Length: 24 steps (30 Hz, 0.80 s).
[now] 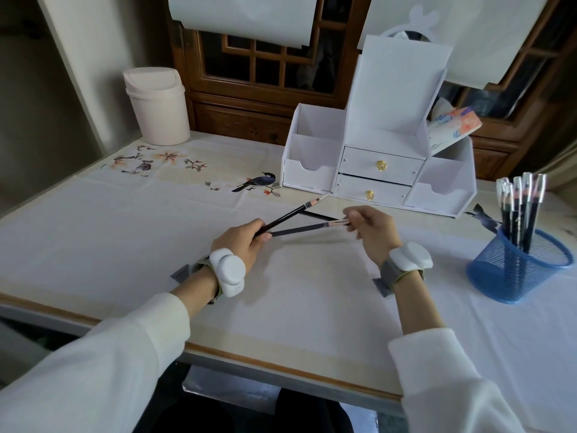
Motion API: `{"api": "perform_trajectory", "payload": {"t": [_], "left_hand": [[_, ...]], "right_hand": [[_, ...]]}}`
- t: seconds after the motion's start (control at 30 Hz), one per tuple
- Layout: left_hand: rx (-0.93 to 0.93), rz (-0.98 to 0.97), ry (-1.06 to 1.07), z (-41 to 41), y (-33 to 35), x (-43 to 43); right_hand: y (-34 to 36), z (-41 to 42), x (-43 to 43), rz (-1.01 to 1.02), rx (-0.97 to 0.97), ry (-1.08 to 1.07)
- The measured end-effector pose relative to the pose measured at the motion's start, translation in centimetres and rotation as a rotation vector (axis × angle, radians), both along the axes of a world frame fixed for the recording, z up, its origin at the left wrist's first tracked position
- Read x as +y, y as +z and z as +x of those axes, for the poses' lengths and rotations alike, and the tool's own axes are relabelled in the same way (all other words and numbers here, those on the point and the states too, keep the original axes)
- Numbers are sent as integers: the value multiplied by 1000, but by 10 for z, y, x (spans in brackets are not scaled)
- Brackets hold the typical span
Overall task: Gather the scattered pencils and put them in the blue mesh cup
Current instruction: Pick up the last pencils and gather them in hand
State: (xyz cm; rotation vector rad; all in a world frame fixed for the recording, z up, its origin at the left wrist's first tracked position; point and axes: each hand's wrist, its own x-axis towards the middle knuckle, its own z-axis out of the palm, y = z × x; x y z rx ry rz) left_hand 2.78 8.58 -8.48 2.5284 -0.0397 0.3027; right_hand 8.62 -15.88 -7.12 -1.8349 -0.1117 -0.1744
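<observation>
My left hand [242,245] grips a black pencil [293,212] that points up and to the right over the table. A second black pencil [307,228] runs between my hands. My right hand [376,234] pinches its right end, and its left end reaches my left thumb. A third pencil [318,215] lies on the cloth just behind them, partly hidden. The blue mesh cup [512,276] stands at the right edge with several pencils [520,214] upright in it, well to the right of my right hand.
A white desk organiser [384,170] with two drawers stands behind my hands. A cream swing-top bin [157,107] is at the back left. A patterned tissue pack [452,126] leans on the organiser. The table's front edge [281,367] runs below my forearms.
</observation>
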Motion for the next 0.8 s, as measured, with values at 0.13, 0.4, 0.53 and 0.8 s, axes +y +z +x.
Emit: {"api": "perform_trajectory", "payload": {"t": [0.13,0.4,0.53,0.8], "left_hand": [[-19,-87,-33,-1,3,-2],[-58,-156,-39,-2,2,2],[-52,-152,10,-1,1,1],[-58,-219,87,0,3,-2]], "right_hand": [[-4,5,-20,-251,-23,-239],[-1,8,-25,-643,160,-201],[4,5,-25,-689,183,-162],[2,3,-21,-629,97,-149]]}}
